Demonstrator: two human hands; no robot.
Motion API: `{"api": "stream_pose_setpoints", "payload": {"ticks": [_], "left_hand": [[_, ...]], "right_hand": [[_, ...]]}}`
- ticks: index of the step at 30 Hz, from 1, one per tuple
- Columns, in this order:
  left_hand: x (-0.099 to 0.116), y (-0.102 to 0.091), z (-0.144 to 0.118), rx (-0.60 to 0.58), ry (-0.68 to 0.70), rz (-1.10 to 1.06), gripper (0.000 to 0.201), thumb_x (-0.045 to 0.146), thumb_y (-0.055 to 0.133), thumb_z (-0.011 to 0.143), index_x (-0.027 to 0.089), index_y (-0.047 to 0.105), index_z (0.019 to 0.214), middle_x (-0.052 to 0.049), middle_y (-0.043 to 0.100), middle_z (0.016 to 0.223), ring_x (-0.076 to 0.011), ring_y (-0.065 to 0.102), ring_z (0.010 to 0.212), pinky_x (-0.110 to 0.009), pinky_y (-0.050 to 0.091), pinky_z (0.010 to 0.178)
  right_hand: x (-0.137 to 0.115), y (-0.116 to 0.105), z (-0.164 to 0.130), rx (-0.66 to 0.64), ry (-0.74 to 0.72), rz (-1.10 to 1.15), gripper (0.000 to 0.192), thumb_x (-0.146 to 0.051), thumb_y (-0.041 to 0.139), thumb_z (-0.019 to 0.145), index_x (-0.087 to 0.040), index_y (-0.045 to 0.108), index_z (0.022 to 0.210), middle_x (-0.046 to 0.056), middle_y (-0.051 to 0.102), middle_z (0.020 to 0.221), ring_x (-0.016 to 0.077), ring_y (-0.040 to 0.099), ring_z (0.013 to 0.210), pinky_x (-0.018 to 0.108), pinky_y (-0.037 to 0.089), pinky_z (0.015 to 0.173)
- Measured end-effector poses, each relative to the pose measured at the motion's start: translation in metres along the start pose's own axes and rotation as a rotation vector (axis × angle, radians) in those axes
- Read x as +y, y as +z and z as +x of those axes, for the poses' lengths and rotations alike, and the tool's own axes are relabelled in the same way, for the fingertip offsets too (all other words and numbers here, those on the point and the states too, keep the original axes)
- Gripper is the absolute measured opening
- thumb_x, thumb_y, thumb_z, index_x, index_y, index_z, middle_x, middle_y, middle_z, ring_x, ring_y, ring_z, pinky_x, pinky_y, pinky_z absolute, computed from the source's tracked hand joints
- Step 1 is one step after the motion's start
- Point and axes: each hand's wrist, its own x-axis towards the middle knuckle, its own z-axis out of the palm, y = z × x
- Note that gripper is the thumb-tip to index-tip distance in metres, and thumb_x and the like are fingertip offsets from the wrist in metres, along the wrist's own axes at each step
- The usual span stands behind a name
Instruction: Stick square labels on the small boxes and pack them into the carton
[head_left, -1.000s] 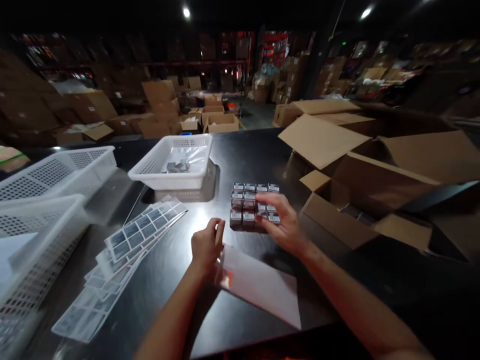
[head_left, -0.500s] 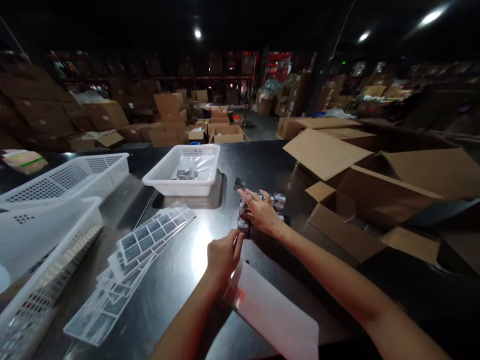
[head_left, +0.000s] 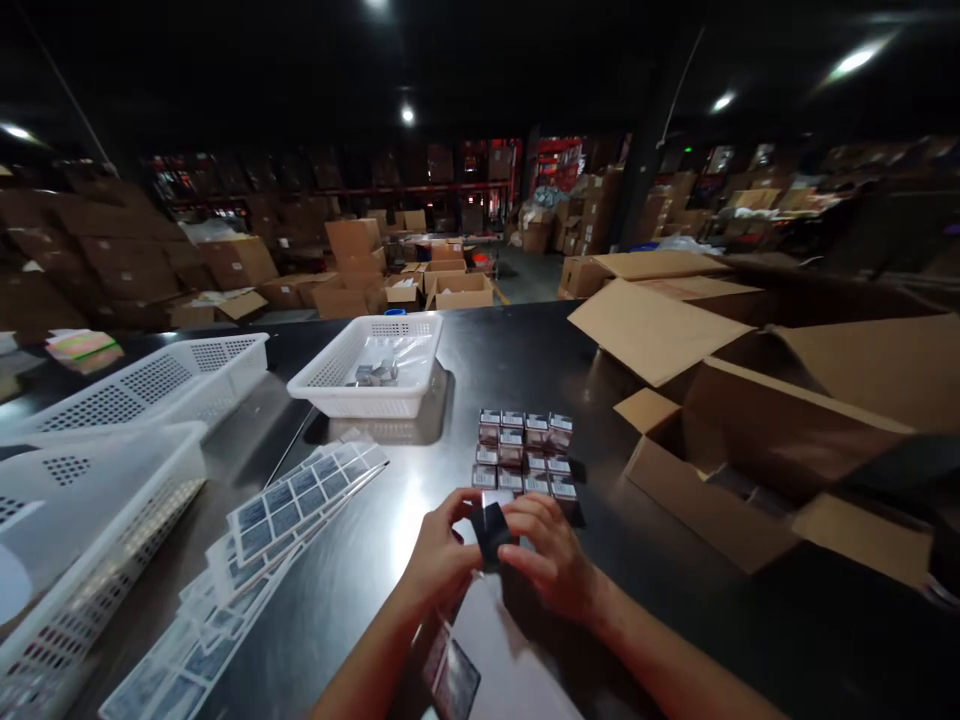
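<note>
Dim warehouse, glossy black table — both hands pinch one small dark box.

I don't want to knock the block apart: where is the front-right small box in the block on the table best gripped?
Judging by its pose, pinch the front-right small box by its front and right faces, coming from the front right. Both stand free at the corner of the block of boxes; its other sides touch neighbours.

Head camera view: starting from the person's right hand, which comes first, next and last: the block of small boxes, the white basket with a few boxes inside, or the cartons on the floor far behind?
From the right hand:
1. Block of small boxes, just beyond the fingers.
2. White basket, farther back, to the left.
3. Floor cartons, past the table's far edge.
</note>
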Motion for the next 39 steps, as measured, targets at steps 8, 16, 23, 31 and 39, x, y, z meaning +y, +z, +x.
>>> {"api": "stream_pose_setpoints", "payload": {"ticks": [8, 16, 23, 31, 39], "left_hand": [[0.005, 0.001, -0.003, -0.013, -0.020, 0.054, 0.064, 0.027, 0.080, 0.060, 0.019, 0.070, 0.123, -0.007, 0.074, 0.105, -0.0040, 0.041, 0.047, -0.020, 0.027, 0.047], [0.004, 0.006, -0.010, 0.048, -0.062, 0.261, 0.064, 0.036, 0.074, 0.074, 0.023, 0.065, 0.137, -0.006, 0.073, 0.109, -0.0025, 0.032, 0.043, -0.021, 0.020, 0.046], [-0.003, 0.014, -0.021, 0.096, 0.052, 0.378, 0.052, 0.036, 0.075, 0.082, 0.029, 0.069, 0.133, -0.002, 0.073, 0.106, -0.0033, 0.033, 0.045, -0.021, 0.023, 0.047], [0.008, 0.014, -0.025, 0.193, 0.099, 0.429, 0.051, 0.028, 0.078, 0.080, 0.030, 0.071, 0.130, 0.003, 0.074, 0.096, -0.0023, 0.035, 0.043, -0.019, 0.025, 0.045], [0.002, 0.012, -0.023, 0.108, 0.152, 0.432, 0.055, 0.017, 0.072, 0.078, 0.031, 0.071, 0.131, 0.004, 0.076, 0.100, -0.0010, 0.040, 0.041, -0.017, 0.029, 0.042]], "right_hand": [[-0.002, -0.028, -0.006, -0.019, 0.294, 0.275, 0.033, -0.020, 0.069, 0.092, -0.026, 0.058, 0.123, 0.011, 0.064, 0.127, 0.0232, 0.065, 0.119, 0.039, 0.059, 0.099], [0.014, -0.038, -0.004, 0.255, 1.056, 0.743, 0.012, -0.036, 0.073, 0.095, -0.025, 0.069, 0.094, 0.001, 0.073, 0.087, 0.0155, 0.073, 0.080, 0.027, 0.062, 0.075], [0.015, -0.037, 0.004, 0.198, 1.402, 0.968, 0.033, -0.047, 0.091, 0.073, -0.021, 0.077, 0.086, 0.003, 0.077, 0.086, 0.0176, 0.074, 0.080, 0.030, 0.061, 0.077], [0.010, -0.041, 0.007, 0.137, 1.519, 0.984, 0.084, -0.041, 0.093, 0.070, -0.022, 0.047, 0.138, -0.006, 0.072, 0.069, 0.0129, 0.068, 0.064, 0.027, 0.055, 0.070], [0.002, -0.037, 0.005, 0.038, 1.540, 0.913, 0.078, -0.043, 0.093, 0.070, -0.025, 0.045, 0.129, -0.004, 0.071, 0.072, 0.0268, 0.075, 0.108, 0.036, 0.062, 0.083]]}}
